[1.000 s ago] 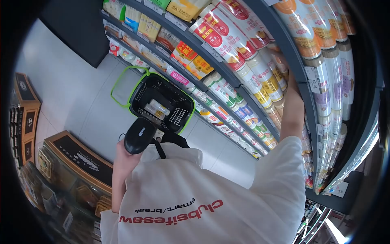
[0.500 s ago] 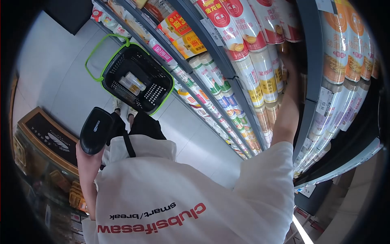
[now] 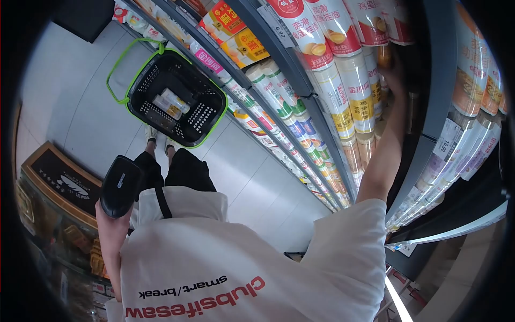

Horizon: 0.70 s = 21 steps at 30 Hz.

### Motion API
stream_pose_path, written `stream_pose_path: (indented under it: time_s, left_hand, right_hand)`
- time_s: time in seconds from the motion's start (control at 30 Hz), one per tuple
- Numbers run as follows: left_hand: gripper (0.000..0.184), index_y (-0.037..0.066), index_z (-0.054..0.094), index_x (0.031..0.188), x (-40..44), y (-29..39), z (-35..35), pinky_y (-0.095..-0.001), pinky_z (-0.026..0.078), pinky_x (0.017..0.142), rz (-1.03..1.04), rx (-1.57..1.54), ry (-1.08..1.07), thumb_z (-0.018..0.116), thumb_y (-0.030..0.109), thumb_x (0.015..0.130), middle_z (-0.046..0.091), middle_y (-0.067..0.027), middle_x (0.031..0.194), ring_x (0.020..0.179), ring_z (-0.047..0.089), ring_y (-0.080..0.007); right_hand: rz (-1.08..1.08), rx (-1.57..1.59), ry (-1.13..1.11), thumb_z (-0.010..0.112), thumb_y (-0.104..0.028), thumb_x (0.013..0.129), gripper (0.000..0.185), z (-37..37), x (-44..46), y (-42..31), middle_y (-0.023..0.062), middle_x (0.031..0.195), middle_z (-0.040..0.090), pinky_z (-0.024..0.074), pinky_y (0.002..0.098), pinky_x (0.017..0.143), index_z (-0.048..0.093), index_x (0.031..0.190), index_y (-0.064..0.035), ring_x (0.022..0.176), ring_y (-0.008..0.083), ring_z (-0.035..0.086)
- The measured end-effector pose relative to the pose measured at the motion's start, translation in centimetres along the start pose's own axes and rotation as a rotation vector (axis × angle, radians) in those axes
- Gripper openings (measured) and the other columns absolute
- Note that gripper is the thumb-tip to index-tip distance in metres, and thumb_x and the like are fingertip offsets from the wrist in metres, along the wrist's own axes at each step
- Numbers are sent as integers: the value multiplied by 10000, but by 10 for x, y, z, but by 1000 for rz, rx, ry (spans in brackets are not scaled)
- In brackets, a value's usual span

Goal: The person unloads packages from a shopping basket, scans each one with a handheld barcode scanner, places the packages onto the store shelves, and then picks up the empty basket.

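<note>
My right hand (image 3: pixel 394 78) reaches deep into the shelf at the upper right. It is beside yellow-labelled noodle packs (image 3: pixel 358 99) and just below red-and-white packs (image 3: pixel 333 27). Shadow hides most of its fingers, so its grip is unclear. On the left, my left forearm (image 3: pixel 109 236) is raised, and a black oval device (image 3: pixel 122 187) covers the hand. A black basket (image 3: pixel 201 115) with a green rim stands on the floor, its green handle tipped to the left. Inside it lie white-and-yellow packs (image 3: pixel 171 103).
A dark shelf edge (image 3: pixel 429 80) runs close beside my right arm. Orange-and-white packs (image 3: pixel 472 64) stand on its other side. Yellow-and-red packs (image 3: pixel 233 32) and more goods fill the lower shelves. A wood-edged display counter (image 3: pixel 64 180) is at the left.
The view has shifted, so the basket and the black device appear farther left. My right hand stays inside the shelf, with the red-and-white and yellow-labelled packs now looking closer.
</note>
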<state>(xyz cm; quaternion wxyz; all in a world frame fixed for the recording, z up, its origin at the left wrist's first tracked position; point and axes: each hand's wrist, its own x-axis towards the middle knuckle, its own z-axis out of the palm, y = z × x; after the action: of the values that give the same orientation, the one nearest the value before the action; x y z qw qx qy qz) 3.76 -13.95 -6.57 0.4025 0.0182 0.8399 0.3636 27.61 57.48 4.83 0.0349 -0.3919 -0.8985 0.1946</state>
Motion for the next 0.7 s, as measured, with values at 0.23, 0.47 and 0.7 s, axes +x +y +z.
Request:
stream_pose_path:
  time_s: [0.23,0.47,0.7]
  left_hand:
    - [516,-49,513,1209,4,-7,3,-322,468,917,-23,24,-12,781,123,804,631,-133,1100,1014,617,-190]
    - [519,-60,514,1221,13,-34,11,-327,466,926,16,53,1,765,84,791,630,-152,1109,1030,613,-196]
    - [404,-8,629,1086,76,-64,48,-424,510,832,186,295,-67,668,3,684,655,-207,972,924,629,-416]
  right_hand:
    - [225,385,-255,557,-407,955,712,-11,9,11,125,1458,457,337,360,1084,305,1514,-44,1316,204,432]
    - [429,333,199,329,-561,1021,708,63,-60,-86,108,1530,365,313,341,1105,293,1524,-64,1344,216,411]
    - [-583,449,663,324,-283,1011,394,236,-160,-205,238,1205,580,490,413,942,529,1175,11,1015,320,618]
